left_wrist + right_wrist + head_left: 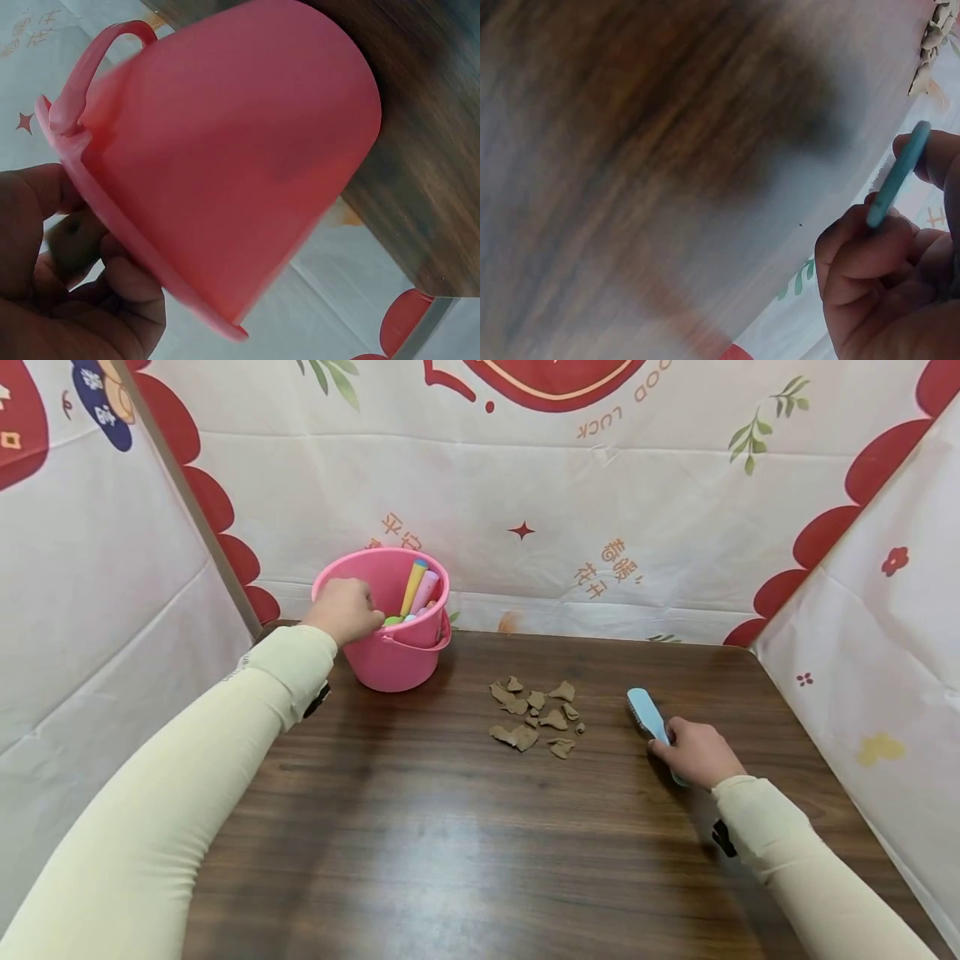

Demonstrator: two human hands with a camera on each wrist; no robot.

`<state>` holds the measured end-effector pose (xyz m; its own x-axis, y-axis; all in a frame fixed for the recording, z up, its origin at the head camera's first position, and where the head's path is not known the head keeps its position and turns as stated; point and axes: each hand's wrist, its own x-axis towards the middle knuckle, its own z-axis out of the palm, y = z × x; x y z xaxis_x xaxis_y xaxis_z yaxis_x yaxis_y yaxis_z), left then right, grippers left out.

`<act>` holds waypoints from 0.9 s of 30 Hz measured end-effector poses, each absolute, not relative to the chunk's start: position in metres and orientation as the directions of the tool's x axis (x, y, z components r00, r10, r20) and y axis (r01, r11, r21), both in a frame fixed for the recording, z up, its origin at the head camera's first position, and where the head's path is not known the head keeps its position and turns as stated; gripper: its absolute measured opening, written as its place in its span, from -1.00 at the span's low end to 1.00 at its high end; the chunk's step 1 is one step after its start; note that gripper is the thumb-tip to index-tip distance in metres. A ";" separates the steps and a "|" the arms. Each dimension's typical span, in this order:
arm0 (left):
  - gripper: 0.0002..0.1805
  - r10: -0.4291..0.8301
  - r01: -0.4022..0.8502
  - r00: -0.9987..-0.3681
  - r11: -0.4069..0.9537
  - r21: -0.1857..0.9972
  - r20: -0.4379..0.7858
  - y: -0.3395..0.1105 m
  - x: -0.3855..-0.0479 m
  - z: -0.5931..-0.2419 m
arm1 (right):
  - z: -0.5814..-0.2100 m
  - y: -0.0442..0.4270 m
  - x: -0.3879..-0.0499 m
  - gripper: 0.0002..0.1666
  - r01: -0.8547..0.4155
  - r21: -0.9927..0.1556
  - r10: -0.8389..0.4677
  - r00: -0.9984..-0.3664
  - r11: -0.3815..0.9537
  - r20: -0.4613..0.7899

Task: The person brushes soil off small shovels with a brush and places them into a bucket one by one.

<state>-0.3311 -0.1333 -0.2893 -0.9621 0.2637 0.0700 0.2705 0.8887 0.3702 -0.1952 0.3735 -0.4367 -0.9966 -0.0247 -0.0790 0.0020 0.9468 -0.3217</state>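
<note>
My left hand [344,611] is at the near left rim of a pink bucket [393,664]. In the left wrist view its fingers pinch a brownish object [76,244] with a small dark hole, just outside the rim in that view. Most of this object is hidden, so its kind cannot be told. My right hand [703,754] grips a light blue brush [647,712] by the handle, low over the table's right side. Bristles show along the brush head's left side. Several torn brown scraps [553,720], perhaps clay, lie between the bucket and the brush.
Inside the bucket stand a yellow handle [413,587], a pink handle [424,592] and other colourful items. The brown wooden table [420,860] is bounded by printed white cloth walls [517,485] at the back and both sides. The bucket's handle hangs at its right.
</note>
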 end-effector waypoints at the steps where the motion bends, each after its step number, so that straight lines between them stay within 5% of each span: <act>1: -0.84 0.260 0.265 -0.963 0.889 0.373 0.065 -0.132 -0.332 -0.290 | -0.438 0.373 -0.195 -0.67 0.003 -0.320 -0.024 -0.996 0.947 -0.082; 14: -0.64 0.315 0.279 -0.948 0.900 0.334 -0.055 -0.123 -0.333 -0.292 | -0.448 0.368 -0.196 -0.64 0.001 -0.321 -0.032 -0.995 0.947 -0.097; 23: -0.65 0.357 0.348 -0.933 0.857 0.379 0.051 -0.127 -0.319 -0.302 | -0.445 0.368 -0.192 -0.50 0.057 -0.301 0.000 -0.982 0.952 -0.187; 27: -0.62 0.304 0.359 -0.933 0.813 0.458 0.191 -0.126 -0.298 -0.305 | -0.432 0.365 -0.184 -0.46 0.074 -0.316 0.027 -0.988 0.946 -0.149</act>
<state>-0.2979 -0.1262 -0.3046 -0.9333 0.3043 0.1906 0.3587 0.8135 0.4578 -0.1844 0.3648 -0.4323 -0.9885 0.0272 -0.1491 0.0737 0.9459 -0.3160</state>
